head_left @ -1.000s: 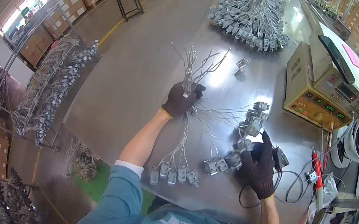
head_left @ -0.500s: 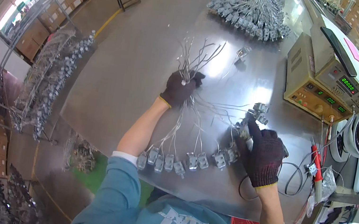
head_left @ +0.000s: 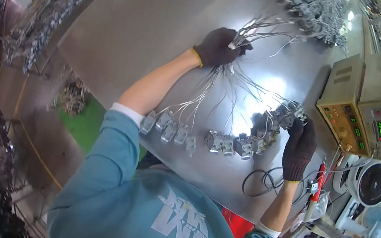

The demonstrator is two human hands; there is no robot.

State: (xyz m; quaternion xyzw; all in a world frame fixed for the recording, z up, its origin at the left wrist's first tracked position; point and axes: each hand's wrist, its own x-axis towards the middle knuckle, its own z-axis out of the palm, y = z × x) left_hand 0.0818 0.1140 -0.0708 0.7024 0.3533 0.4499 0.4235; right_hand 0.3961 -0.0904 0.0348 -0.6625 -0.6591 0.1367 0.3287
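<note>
Both my hands wear dark knit gloves with yellow cuffs. My left hand [head_left: 220, 49] is closed around a bundle of thin grey wires [head_left: 267, 28], whose free ends fan out to the upper right. Below that hand the wires spread to small silvery metal units [head_left: 167, 129] lying in a curved row on the steel table [head_left: 134, 32]. More metal units [head_left: 243, 146] continue the row toward the right. At its right end my right hand [head_left: 299, 151] has its fingertips closed on a metal unit [head_left: 297, 112]; the glove partly hides it.
A large heap of wired metal units [head_left: 314, 11] lies at the far right. Bench instruments [head_left: 348, 108] with green displays stand at the right, beside a round fan [head_left: 374, 183]. A red-handled tool [head_left: 318, 182] and a looped black cable [head_left: 261, 182] lie nearby. Wired units hang on a rack [head_left: 60, 2] at left.
The view has turned and shifted. My left hand still holds the wire bundle, now leaning rightward. My right hand has moved along the units to the end of the row, drawing them closer together.
</note>
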